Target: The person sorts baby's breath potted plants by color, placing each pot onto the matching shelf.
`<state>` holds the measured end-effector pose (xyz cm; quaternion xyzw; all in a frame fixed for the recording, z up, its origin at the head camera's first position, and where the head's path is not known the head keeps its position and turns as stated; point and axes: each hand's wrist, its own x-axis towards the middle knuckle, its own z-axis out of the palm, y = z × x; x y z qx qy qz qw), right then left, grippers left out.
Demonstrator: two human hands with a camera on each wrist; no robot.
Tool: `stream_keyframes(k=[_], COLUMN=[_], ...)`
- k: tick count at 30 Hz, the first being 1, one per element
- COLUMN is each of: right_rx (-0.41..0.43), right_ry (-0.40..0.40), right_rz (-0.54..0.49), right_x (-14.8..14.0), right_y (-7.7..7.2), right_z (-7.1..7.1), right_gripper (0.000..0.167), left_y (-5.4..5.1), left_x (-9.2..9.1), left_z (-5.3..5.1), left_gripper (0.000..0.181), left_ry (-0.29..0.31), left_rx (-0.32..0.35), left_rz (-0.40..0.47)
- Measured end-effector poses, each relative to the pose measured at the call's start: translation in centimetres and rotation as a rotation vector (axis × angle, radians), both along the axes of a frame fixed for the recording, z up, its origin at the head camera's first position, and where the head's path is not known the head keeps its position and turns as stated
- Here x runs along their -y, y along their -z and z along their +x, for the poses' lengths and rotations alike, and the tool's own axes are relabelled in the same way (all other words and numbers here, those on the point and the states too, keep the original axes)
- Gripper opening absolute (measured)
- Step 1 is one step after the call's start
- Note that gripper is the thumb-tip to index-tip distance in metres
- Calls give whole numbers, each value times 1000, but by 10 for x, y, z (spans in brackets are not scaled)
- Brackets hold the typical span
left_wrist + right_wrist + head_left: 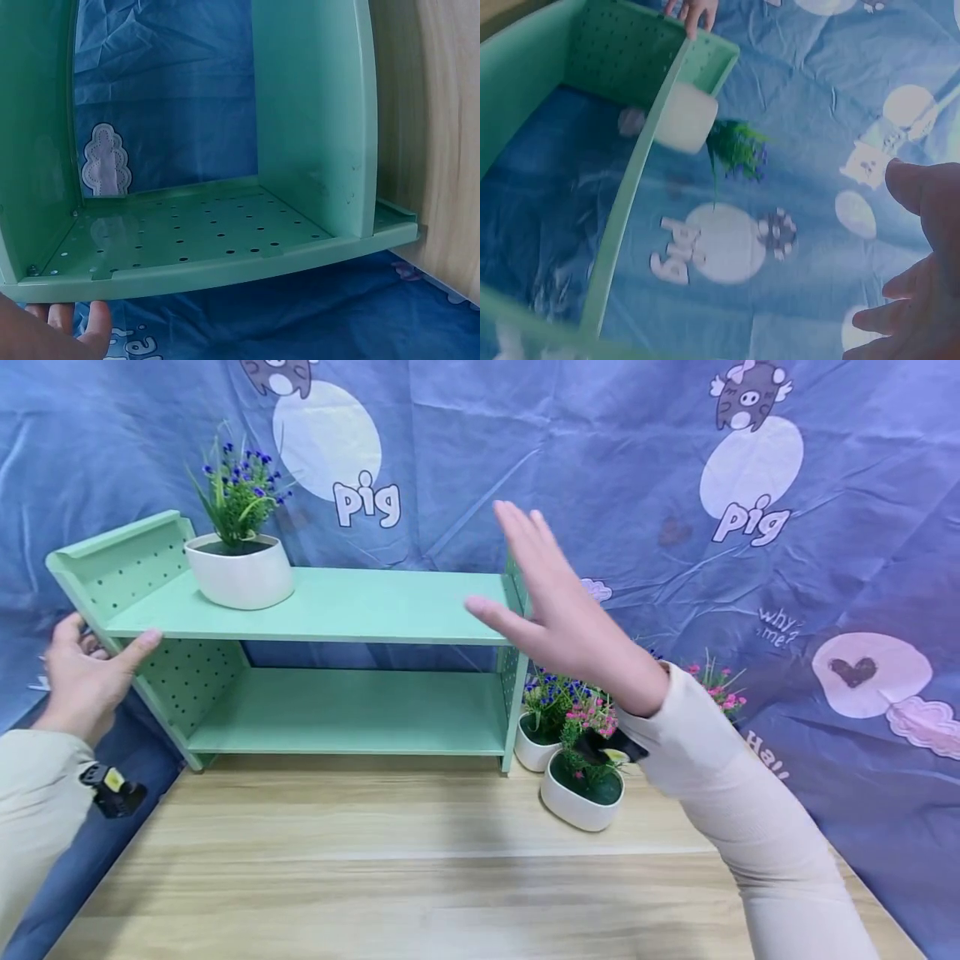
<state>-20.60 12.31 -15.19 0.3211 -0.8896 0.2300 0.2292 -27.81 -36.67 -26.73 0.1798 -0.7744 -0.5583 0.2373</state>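
Observation:
A green two-tier shelf point(337, 710) stands at the back of the table. My left hand point(86, 672) grips its left side panel, the thumb at the front end of the upper board; in the left wrist view the fingers point(64, 319) are behind the perforated panel point(187, 232). On the upper board, at the left, a white pot point(243, 578) holds a plant with blue flowers point(243, 485). My right hand point(558, 610) is raised at the shelf's right end with fingers straight and thumb apart, holding nothing. In the right wrist view that hand point(922, 270) is at the right edge.
Right of the shelf, a white pot with blue flowers point(534, 752) and one with pink flowers point(581, 802) stand on the wooden table point(360, 860). More pink flowers point(722, 689) show behind the right forearm. A blue printed cloth point(465, 452) hangs behind.

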Motion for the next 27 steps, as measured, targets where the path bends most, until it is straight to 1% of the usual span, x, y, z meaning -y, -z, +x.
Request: stream_keyframes(k=[2,6,10,13,18,21,24,27], right_rx=[-7,7,31,73,158,188,239,301], right_ry=[35,97,158,220,317,362,397,394], right_rz=[-17,-58,-117,-167,-234,-259,-293,-347], right_x=[-17,-51,-85,-109,-146,-164,-177,-184], right_y=[4,14,30,44,73,92,113,139], right_z=[6,15,22,28,37,42,49,56], right_gripper=[83,82,82,81,80,81,83,85], left_y=[-1,-2,-2,-1,-1,-2,-2,-1], left_x=[-1,-3,-2,-1,-1,-1,-1,-2], left_z=[1,3,4,4,4,4,4,4], left_gripper=[76,75,75,74,74,74,74,73], left_ry=[1,7,17,22,36,46,51,35], left_rx=[-6,-20,-25,-39,-61,-65,-65,-52], left_rz=[2,-2,2,9,34,44,45,19])
